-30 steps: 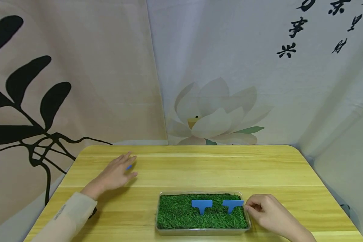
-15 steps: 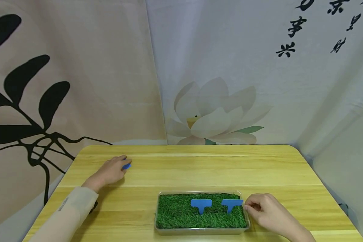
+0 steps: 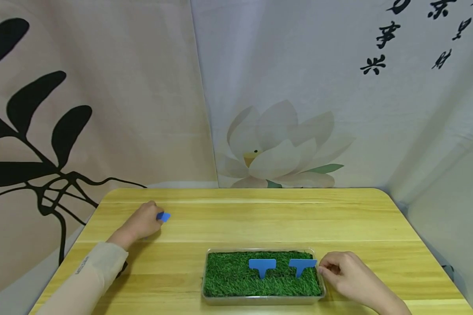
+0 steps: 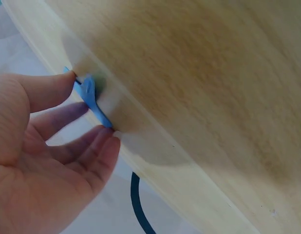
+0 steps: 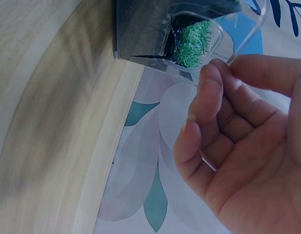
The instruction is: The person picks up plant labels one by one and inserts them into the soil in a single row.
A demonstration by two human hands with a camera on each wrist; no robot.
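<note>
At the far left of the table my left hand [image 3: 142, 222] pinches a blue plastic plant label [image 3: 165, 217]. In the left wrist view the thumb and fingers hold this label [image 4: 96, 105] at its two ends, close over the wood; its whole shape is partly hidden. A clear plastic box [image 3: 264, 301] with artificial grass [image 3: 224, 278] stands near the front. Two T-shaped blue labels, one near the middle [image 3: 262, 265] and one at the right [image 3: 302, 264], stand upright in the grass. My right hand [image 3: 352, 278] pinches the rim at the box's right end.
The light wooden table [image 3: 236, 218] has rounded far corners. Behind it hangs a printed curtain [image 3: 161, 109] with leaves, a lotus and black characters. In the left wrist view the table's edge runs close beside the left hand.
My left hand has gone from spread fingers above the blue label to a pinch on it, drawing slightly back to the left. The right hand and the box have stayed in place.
</note>
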